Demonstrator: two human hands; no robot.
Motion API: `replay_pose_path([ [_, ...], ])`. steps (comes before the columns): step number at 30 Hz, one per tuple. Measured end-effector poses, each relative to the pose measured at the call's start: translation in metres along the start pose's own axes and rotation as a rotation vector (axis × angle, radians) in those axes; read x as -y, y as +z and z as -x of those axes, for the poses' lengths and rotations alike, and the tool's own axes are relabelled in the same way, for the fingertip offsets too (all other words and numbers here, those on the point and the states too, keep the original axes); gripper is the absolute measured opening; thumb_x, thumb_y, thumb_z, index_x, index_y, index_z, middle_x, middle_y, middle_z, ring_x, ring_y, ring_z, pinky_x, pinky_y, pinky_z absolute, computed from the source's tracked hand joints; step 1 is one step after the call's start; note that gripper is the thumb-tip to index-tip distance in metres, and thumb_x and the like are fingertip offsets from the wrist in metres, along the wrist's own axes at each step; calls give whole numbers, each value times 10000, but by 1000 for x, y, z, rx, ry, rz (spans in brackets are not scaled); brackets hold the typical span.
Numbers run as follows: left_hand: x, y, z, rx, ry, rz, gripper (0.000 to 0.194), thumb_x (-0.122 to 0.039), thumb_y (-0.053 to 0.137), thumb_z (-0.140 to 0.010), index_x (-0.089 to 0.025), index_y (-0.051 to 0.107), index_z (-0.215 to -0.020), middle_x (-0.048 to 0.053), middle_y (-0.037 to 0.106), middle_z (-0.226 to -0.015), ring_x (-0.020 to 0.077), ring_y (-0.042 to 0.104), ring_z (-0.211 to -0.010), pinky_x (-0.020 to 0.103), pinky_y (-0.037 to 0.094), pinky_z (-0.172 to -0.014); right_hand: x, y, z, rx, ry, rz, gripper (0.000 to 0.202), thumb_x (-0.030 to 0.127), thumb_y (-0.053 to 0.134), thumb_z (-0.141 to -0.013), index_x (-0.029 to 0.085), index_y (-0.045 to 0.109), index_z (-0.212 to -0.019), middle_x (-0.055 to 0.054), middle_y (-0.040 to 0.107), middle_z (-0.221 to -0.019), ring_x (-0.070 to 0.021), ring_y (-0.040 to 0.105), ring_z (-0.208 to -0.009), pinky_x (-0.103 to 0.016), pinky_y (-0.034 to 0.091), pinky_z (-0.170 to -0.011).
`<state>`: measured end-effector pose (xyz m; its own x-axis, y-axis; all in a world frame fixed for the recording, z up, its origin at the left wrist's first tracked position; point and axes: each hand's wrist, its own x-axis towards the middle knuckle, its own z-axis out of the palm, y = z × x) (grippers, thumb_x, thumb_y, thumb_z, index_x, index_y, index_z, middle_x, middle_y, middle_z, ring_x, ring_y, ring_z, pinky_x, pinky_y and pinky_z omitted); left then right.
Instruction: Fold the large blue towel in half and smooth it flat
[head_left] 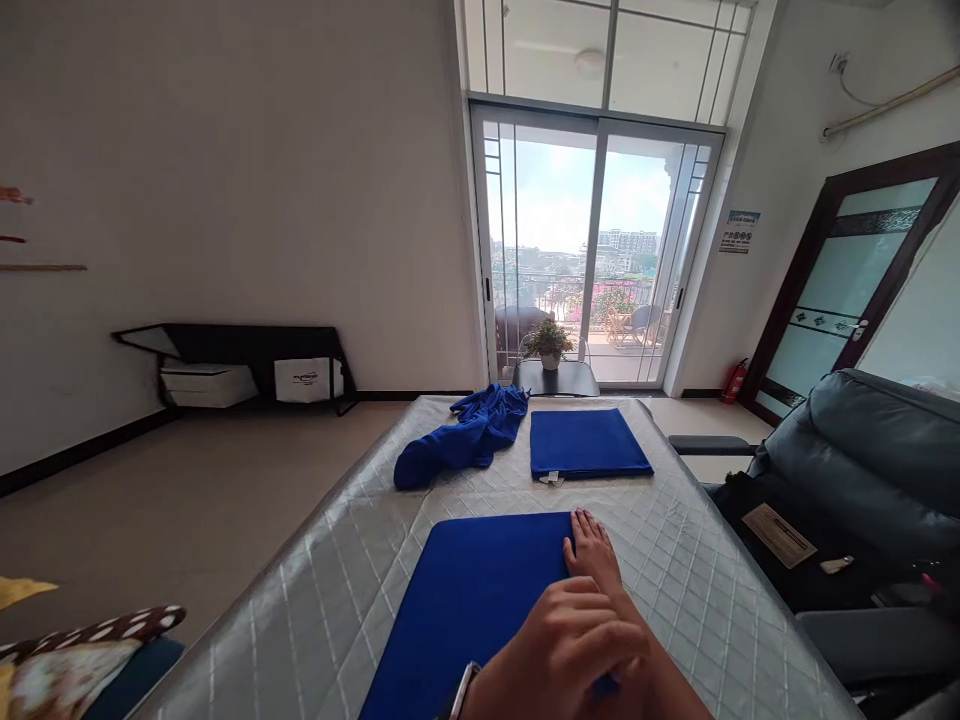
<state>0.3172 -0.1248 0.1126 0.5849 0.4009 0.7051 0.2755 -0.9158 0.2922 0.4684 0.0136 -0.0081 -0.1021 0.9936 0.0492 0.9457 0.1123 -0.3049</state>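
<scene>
A smooth blue folded cloth (465, 580) lies flat on the silver quilted mattress (352, 590) in front of me. My right hand (595, 552) rests on its far right corner, fingers stretched out and flat. Across my right forearm comes my left hand (566, 635), with a watch (465, 690) at the wrist. Its fingers are curled in, and whatever they may hold is hidden. Farther off lie a neatly folded blue cloth (589, 442) with a white tag (551, 478) and, to its left, a crumpled blue cloth (472, 435).
A dark leather armchair (847, 460) stands close on the right, with a brown card (780, 535) on it. Past the mattress is a chair with a potted plant (550, 340) before the sliding glass door (600, 250). A black bench (255, 350) lines the left wall.
</scene>
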Motion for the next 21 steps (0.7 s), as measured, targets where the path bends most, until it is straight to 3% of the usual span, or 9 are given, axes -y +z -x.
replay_pose_path([
  [2, 45, 22, -27, 30, -155, -39, 257, -267, 483, -1048, -246, 709, -1167, 77, 790, -977, 187, 740, -922, 347, 594, -892, -2, 2, 1, -10, -42, 19, 649, 304, 334, -1025, 127, 320, -1649, -54, 279, -1718, -245, 195, -1602, -354, 97, -1301],
  [5, 105, 56, -37, 105, -410, -239, 342, -258, 406, -1057, -237, 699, -1233, 111, 783, -1191, 216, 716, -1133, 385, 554, -1017, -4, 4, 3, -25, -68, 38, 644, 266, 354, -1016, 133, 332, -1646, -72, 288, -1714, -240, 218, -1596, -344, 97, -1300],
  [8, 144, 82, -17, 140, -477, -292, 392, -255, 420, -1044, -161, 667, -1333, 183, 724, -1352, 272, 655, -1291, 474, 499, -1119, -5, 6, 1, -9, -64, 56, 635, 228, 336, -1016, 119, 332, -1641, -88, 252, -1721, -233, 196, -1602, -381, 121, -1299],
  [11, 166, 97, 9, 207, -503, -354, 463, -329, 369, -1072, -186, 583, -1458, 145, 651, -1484, 257, 579, -1400, 502, 456, -1175, -5, 7, -2, 9, -79, 80, 630, 216, 311, -1022, 126, 318, -1645, -79, 216, -1729, -229, 162, -1609, -404, 120, -1297],
  [16, 180, 91, 33, 288, -585, -469, 585, -502, 280, -1086, -224, 482, -1559, 98, 533, -1608, 246, 440, -1520, 502, 364, -1253, 0, 3, -2, 4, -26, 61, 622, 287, 267, -1048, 131, 314, -1648, -73, 234, -1724, -220, 176, -1607, -404, 117, -1295],
  [21, 191, 46, 63, 367, -723, -536, 683, -582, 243, -1068, -187, 438, -1591, 101, 445, -1660, 265, 357, -1565, 505, 307, -1286, 6, -4, 0, 2, 2, 27, 641, 356, 236, -1058, 117, 302, -1649, -67, 262, -1717, -207, 181, -1605, -399, 117, -1298],
])
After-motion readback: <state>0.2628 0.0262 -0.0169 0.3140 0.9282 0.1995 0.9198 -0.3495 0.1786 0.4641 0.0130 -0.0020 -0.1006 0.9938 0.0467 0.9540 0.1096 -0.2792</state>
